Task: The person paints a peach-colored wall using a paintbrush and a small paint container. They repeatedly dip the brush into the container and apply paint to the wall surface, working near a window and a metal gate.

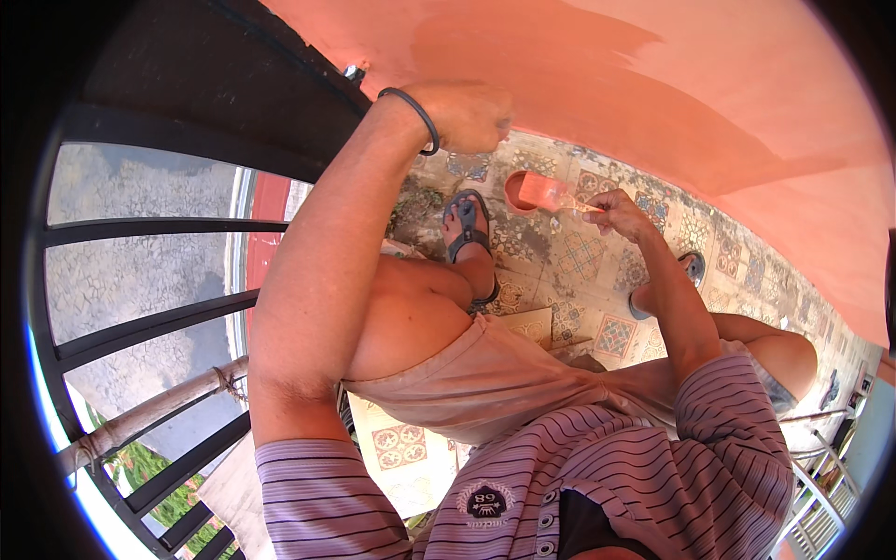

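Note:
My right hand grips the handle of a flat paintbrush, whose wide head is covered in coral-orange paint. The brush head lies over the edge of a small round paint pot on the tiled floor; whether it touches the pot I cannot tell. The pot holds paint of the same colour. My left hand, with a dark band at the wrist, is curled into a fist near the foot of the coral wall. Nothing shows in that fist, though its palm side is hidden. Darker orange strokes streak the wall.
A dark panel and black metal railing run along the left, with a pole tied to it. My sandalled feet stand on patterned floor tiles. A metal rack stands at the lower right.

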The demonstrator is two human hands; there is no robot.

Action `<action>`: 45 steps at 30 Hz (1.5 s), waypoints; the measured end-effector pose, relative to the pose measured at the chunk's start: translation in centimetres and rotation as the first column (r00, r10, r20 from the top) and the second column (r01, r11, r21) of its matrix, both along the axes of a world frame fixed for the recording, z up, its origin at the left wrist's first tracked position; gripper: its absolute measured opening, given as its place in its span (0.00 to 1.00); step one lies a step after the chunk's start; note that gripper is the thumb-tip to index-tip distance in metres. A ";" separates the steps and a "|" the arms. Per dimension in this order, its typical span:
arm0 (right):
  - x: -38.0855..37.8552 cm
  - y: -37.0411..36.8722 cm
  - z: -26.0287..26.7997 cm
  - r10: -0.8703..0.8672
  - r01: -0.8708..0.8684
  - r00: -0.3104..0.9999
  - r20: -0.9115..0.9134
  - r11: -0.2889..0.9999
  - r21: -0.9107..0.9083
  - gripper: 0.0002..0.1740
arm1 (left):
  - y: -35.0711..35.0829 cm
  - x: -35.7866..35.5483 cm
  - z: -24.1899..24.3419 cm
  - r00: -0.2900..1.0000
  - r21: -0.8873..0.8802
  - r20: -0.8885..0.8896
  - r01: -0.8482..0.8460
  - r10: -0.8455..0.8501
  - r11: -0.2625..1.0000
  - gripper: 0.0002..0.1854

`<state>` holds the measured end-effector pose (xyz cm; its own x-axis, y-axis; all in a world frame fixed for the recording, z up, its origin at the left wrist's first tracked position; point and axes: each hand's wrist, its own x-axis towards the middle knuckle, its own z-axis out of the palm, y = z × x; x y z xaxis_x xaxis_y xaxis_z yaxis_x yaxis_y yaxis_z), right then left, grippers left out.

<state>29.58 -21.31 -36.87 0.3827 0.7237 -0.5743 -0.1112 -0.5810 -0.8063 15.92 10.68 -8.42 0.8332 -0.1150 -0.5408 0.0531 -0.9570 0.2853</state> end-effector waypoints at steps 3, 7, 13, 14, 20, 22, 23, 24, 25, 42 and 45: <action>-0.3 0.3 0.6 0.069 -0.069 0.996 -0.056 0.998 -0.001 0.11 | 0.1 -0.2 0.1 0.999 -0.033 0.032 -0.003 0.004 0.999 0.15; -2.1 0.6 0.4 0.081 -0.081 0.997 0.011 0.989 0.120 0.09 | 0.1 0.0 0.1 0.998 0.016 0.044 0.032 -0.033 0.999 0.15; -6.0 0.3 0.3 0.079 -0.082 0.872 0.483 0.997 -0.015 0.23 | -0.5 0.6 0.5 0.999 0.024 0.005 0.047 -0.047 0.999 0.16; -6.6 0.3 0.3 0.074 -0.072 0.847 0.527 0.997 -0.024 0.22 | -0.7 0.6 0.6 0.998 0.005 0.022 0.052 -0.052 0.999 0.16; -7.8 0.5 1.0 -0.144 0.041 0.749 0.647 0.984 0.171 0.18 | -0.7 0.1 2.0 0.993 -0.023 0.107 0.044 -0.041 0.999 0.17; -7.0 0.8 2.3 -0.229 0.176 0.790 0.569 0.973 0.146 0.16 | -0.4 -0.2 2.4 0.992 -0.009 0.128 0.018 -0.017 1.000 0.17; -6.3 1.0 3.3 -0.284 0.163 0.728 0.624 0.956 0.245 0.15 | -0.3 -0.4 2.6 0.990 0.006 0.137 0.014 -0.014 1.000 0.17; -5.2 1.1 4.6 -0.324 0.184 0.685 0.653 0.944 0.274 0.15 | -0.2 -0.6 2.8 0.990 0.021 0.142 0.003 -0.006 1.000 0.17; -4.2 1.4 6.2 -0.364 0.206 0.639 0.678 0.930 0.306 0.14 | -0.1 -0.8 3.0 0.989 0.037 0.145 -0.005 0.000 0.999 0.17; 1.5 -3.6 18.9 -0.614 0.539 0.344 0.710 0.749 0.387 0.20 | -0.9 0.3 2.6 0.983 -0.100 0.181 0.055 -0.036 0.993 0.16; 0.4 -4.7 20.0 -0.587 0.584 0.397 0.706 0.755 0.299 0.20 | -1.2 0.9 2.3 0.986 -0.141 0.166 0.055 -0.031 0.988 0.16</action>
